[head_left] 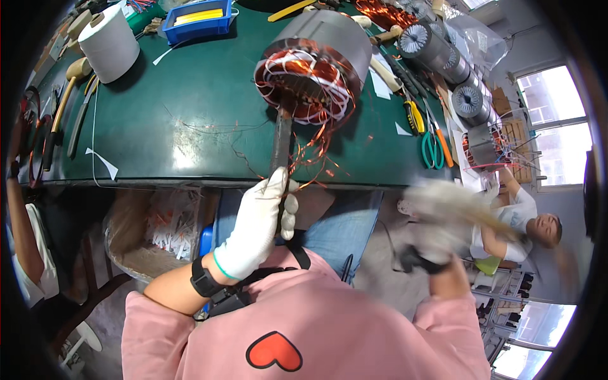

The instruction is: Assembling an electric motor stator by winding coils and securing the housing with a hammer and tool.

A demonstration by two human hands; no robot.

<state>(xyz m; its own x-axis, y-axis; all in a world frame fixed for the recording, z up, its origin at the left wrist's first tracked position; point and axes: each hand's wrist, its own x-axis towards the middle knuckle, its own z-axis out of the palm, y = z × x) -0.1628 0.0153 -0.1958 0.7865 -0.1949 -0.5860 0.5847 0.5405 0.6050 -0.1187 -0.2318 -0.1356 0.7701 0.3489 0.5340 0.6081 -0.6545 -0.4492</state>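
The left hand (pixel 259 221), in a white glove, grips a long flat metal bar (pixel 280 149). The bar stands almost straight up, its top end pushed into the copper wire of the motor part (pixel 313 69) on the green table (pixel 190 95). The right hand (pixel 437 237) is a blur, closed around a wooden mallet (pixel 456 206). A blue tray (pixel 197 22) at the table's far edge holds yellow strips (pixel 197 16).
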